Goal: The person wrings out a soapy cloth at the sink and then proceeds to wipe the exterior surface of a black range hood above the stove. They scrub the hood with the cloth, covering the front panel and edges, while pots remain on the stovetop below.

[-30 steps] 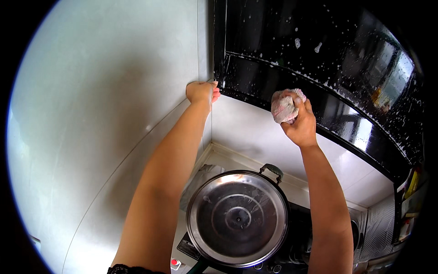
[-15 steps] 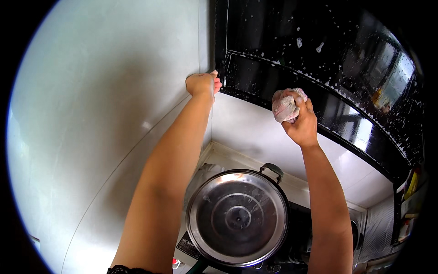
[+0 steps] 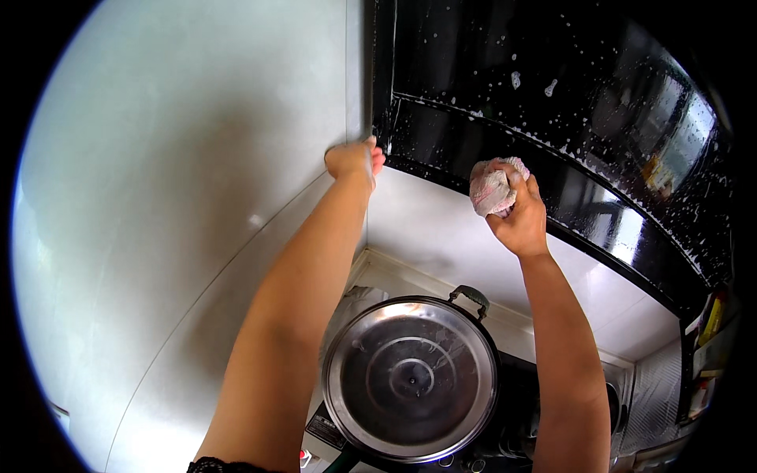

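My right hand (image 3: 522,219) grips a crumpled, pale pinkish cloth (image 3: 492,189) at the lower edge of a glossy black panel (image 3: 457,134), which looks like a range hood or cabinet front. White suds and drops speckle the panel's face. At its lower left corner, beside the wall, is my left hand (image 3: 353,160). The left fingers are curled; whatever lies inside them, if anything, is hidden. Both arms reach upward, one on each side of a large lidded pan.
The pan's round metal lid (image 3: 414,378) shines below my hands, over a dark stove (image 3: 516,378). A dark side handle (image 3: 471,297) sticks out toward the back wall. Pale wall panels (image 3: 197,102) rise on the left. Colourful items (image 3: 712,319) stand at the far right.
My left hand has shifted slightly down along the panel's corner. The right hand with the cloth stays at nearly the same spot on the lower edge.
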### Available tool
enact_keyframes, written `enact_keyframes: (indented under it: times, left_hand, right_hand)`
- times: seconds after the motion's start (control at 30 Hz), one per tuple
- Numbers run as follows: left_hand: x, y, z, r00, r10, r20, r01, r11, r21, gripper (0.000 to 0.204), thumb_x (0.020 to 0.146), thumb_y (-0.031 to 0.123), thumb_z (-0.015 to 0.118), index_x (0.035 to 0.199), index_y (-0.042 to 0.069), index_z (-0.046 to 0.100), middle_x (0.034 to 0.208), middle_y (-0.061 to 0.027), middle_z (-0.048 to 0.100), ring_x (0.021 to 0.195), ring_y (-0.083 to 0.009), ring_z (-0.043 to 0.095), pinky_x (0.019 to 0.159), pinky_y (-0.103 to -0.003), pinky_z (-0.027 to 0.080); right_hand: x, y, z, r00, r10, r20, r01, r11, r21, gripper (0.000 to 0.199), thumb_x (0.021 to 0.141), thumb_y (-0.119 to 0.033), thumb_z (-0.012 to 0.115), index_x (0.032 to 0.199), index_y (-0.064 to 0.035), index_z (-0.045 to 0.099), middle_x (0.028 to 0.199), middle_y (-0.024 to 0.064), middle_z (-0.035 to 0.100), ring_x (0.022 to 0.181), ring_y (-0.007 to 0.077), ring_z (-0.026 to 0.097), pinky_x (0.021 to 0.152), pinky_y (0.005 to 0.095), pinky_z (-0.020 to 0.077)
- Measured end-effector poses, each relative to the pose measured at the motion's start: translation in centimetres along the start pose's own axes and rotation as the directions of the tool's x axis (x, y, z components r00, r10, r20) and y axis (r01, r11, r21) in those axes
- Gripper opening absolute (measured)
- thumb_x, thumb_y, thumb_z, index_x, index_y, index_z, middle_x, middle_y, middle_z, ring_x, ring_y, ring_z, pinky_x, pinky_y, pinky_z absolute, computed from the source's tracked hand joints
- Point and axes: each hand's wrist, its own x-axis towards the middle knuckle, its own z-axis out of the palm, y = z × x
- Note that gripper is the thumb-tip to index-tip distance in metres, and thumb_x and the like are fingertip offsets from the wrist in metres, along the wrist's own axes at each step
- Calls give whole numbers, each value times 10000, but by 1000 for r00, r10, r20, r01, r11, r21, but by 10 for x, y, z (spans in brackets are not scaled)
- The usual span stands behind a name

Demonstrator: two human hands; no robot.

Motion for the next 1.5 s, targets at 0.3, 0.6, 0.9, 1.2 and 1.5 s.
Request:
enact_keyframes:
  times: [0.3,0.6,0.9,1.2,1.5]
  left_hand:
    - [0,-8,1,997,-67,28,67,998,6,128,822,94,717,847,7,627,779,-90,632,605,-169,583,553,-263,502]
    - [7,3,8,999,-11,44,13,999,-41,147,806,83,732,840,-10,623,759,-109,629,600,-189,589,537,-291,520]
    - [8,5,4,996,30,84,-28,999,-26,157,790,62,737,822,-16,605,743,-117,625,568,-180,581,459,-257,471]
    - [-1,13,5,996,40,80,-40,999,-2,140,808,65,722,823,-22,613,751,-109,628,561,-177,572,492,-253,491]
    - [-5,13,6,996,36,76,-34,999,-32,125,804,61,719,828,1,612,766,-102,628,563,-162,563,524,-277,501]
  right_hand:
    - [-2,0,1,1000,-3,1,3,1000,-10,633,601,-54,718,1181,-223,530,1032,137,580,899,353,593,761,404,536]
    - [0,-3,0,1000,-1,-11,1,1000,-10,648,592,-56,718,1185,-228,522,993,133,593,889,353,591,753,406,536]
    - [0,-3,0,1000,6,-1,-6,1000,-12,666,582,-37,712,1193,-225,523,1001,135,592,899,354,591,768,410,536]
    - [0,-1,3,1000,-8,-2,8,1000,5,673,579,-41,716,1195,-235,525,985,138,576,880,360,598,758,410,539]
    - [0,0,0,1000,-12,-14,12,1000,7,658,588,-49,717,1190,-236,527,968,139,569,856,358,600,754,408,540]
